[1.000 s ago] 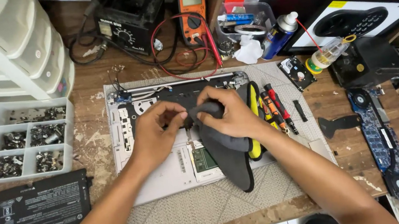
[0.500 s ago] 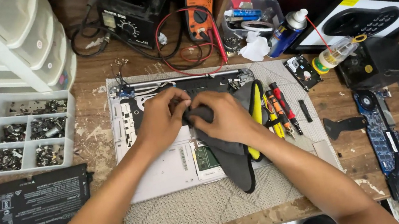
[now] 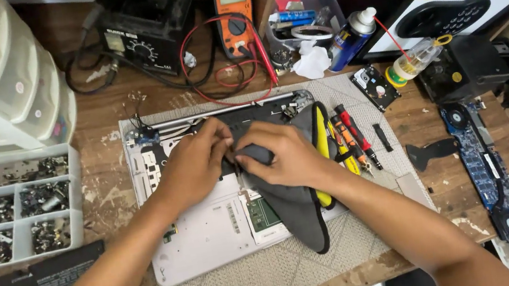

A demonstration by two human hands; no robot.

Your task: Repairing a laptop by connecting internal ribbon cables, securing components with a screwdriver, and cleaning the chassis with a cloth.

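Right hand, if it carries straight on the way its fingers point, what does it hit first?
The right hand points up and left over the grey cloth. Its fingertips already sit against the left hand, so that comes first; whether they truly touch is hard to judge from above.

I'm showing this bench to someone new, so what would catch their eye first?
Mid-bench, the left hand and right hand press a dark grey cloth onto an opened white laptop shell. Behind them stands an orange multimeter with looping red leads; at far left lies a divided screw tray.
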